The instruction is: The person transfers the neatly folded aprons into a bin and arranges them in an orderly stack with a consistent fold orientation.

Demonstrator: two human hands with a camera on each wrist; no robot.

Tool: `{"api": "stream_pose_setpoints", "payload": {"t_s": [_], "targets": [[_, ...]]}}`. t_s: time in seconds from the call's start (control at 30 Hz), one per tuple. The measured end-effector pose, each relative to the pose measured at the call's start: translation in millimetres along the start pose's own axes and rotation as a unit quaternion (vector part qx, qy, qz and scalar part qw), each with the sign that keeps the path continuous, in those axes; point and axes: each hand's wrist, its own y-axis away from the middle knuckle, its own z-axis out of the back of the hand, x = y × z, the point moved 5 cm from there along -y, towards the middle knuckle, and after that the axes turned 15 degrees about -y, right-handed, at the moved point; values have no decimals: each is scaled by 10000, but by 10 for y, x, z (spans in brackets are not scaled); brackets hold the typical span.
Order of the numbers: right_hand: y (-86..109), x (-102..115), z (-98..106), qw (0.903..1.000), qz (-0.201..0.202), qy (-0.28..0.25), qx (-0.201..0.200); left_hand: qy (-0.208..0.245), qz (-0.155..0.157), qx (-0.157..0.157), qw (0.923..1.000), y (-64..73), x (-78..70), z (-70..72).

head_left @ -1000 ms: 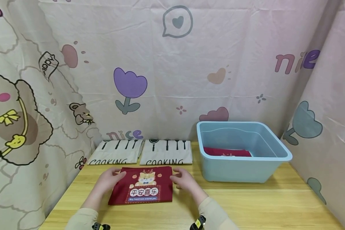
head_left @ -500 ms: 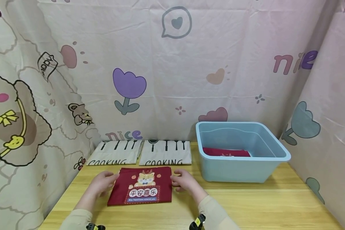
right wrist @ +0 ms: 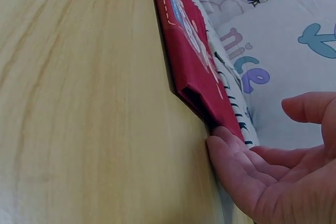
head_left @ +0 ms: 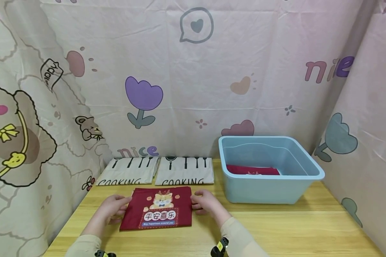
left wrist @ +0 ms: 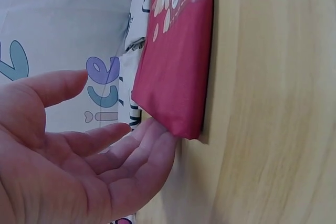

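A folded red cloth [head_left: 159,207] with a printed cartoon animal and white lettering lies flat on the wooden table in the head view. My left hand [head_left: 110,210] is at its left edge. In the left wrist view, the left fingertips [left wrist: 168,136] touch the cloth's corner, with the thumb apart from it. At the opposite edge is my right hand [head_left: 207,203]. The right wrist view shows the right fingertips [right wrist: 223,132] against the lower edge of the folded layers, thumb raised away.
Two folded white cloths printed "COOKING", a left one [head_left: 128,171] and a right one [head_left: 184,171], lie side by side behind the red cloth. A light blue bin [head_left: 260,189] stands at the right, holding another red cloth [head_left: 252,170]. Patterned curtains surround the table [head_left: 276,228].
My left hand has slid left; its thumb was over the red cloth's upper left corner and is now at the edge. The right hand and the cloth have hardly moved.
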Motion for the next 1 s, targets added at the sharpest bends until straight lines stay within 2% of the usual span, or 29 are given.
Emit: {"api": "stream_pose_setpoints", "payload": {"t_s": [0.6,1.0], "targets": [[-43,-47,-20,9999,-15,-89,47,238,73,-69,9997,-73,67,-45],[-82,-80,-35,9999,-47,-123,21,777,-28,-153,9969,-87,91,-75]]}}
